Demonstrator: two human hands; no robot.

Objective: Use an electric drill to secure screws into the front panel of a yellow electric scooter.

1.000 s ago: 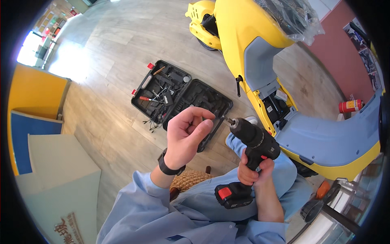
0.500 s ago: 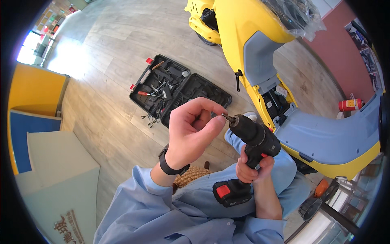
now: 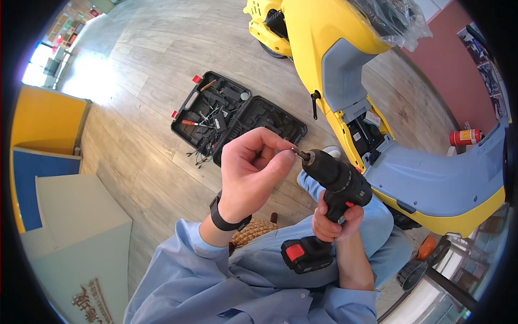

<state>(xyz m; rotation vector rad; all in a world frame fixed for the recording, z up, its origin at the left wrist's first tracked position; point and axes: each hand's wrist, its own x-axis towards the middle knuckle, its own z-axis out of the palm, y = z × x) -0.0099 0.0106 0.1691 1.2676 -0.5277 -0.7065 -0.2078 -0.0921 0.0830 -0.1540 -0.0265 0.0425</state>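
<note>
My right hand [image 3: 337,218] is wrapped round the grip of a black cordless drill [image 3: 337,181] with a red-buttoned battery at its base. The drill's chuck points up and left, with a slim bit [image 3: 300,153] at its tip. My left hand [image 3: 251,173], a black watch on its wrist, has thumb and index finger pinched on the end of that bit. Beyond them an open black tool case [image 3: 202,102] holds cables, a red-handled tool and other items. A yellow scooter [image 3: 302,32] with a blue-grey deck and an uncovered compartment stands at the right, close beside the drill.
Wood-look floor [image 3: 140,59] surrounds the case. Yellow and blue panels [image 3: 48,119] and a pale counter [image 3: 81,216] stand at the left. A red fire extinguisher [image 3: 464,137] sits by the pink wall [image 3: 442,81]. Under me is a woven seat [image 3: 253,229].
My left hand has moved up and right onto the bit at the drill's tip, its finger and thumb now touching it. The drill has shifted slightly up and left.
</note>
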